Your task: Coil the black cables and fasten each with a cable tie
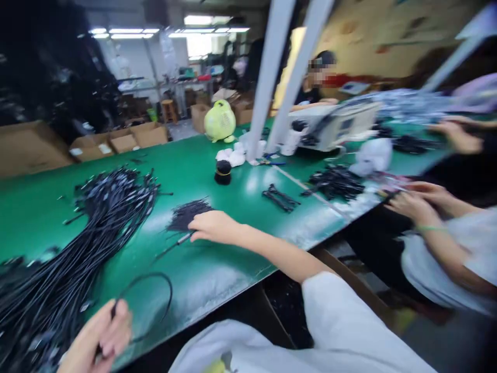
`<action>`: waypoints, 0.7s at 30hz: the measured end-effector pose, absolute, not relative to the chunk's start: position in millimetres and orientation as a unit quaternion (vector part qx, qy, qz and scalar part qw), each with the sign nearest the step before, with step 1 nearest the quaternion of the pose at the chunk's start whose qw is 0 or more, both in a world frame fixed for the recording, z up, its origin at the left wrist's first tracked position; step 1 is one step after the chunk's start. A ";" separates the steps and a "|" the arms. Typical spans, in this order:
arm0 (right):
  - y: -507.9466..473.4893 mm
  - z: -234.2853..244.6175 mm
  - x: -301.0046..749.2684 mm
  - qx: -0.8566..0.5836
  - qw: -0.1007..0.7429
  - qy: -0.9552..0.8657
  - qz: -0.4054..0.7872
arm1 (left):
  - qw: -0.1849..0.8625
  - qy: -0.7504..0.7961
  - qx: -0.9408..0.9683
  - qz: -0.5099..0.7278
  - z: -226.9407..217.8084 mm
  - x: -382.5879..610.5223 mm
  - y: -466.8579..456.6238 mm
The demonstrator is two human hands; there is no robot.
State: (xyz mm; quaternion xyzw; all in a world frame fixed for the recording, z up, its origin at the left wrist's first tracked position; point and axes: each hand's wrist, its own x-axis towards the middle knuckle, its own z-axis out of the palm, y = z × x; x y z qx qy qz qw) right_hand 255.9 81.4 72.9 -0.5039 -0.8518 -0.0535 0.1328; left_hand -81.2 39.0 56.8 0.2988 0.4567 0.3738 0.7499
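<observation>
My left hand [103,331], at the lower left, is closed around a black cable [171,290] that bends in a loop above the table. My right hand [215,226] reaches across to a pile of short, thin black ties [188,213]. Its fingers are bent together at the pile's near edge, and what lies between them is hidden. A thin dark rod-like piece [174,245] extends leftward from just below those fingertips; I cannot tell if it is held. Beside my left hand spreads a large heap of long black cables [112,217].
On the green table [240,259] lie a small cable bundle [281,198], a black roll [222,172], a green fan-like object [220,122] and another cable heap [336,181]. White posts [267,83] rise behind. Co-workers' hands [417,204] work at the right.
</observation>
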 end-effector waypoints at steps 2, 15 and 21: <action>68.6 53.8 255.1 -0.486 0.157 -0.859 -0.024 | 0.755 0.379 0.218 0.490 80.0 -85.9 39.9; 43.7 83.0 160.0 -0.289 0.172 -0.898 0.284 | 0.541 0.380 0.688 0.300 54.8 -60.7 25.3; 65.9 72.1 142.3 -0.332 0.349 -0.820 0.309 | 0.637 0.358 0.552 0.402 45.6 -70.7 29.4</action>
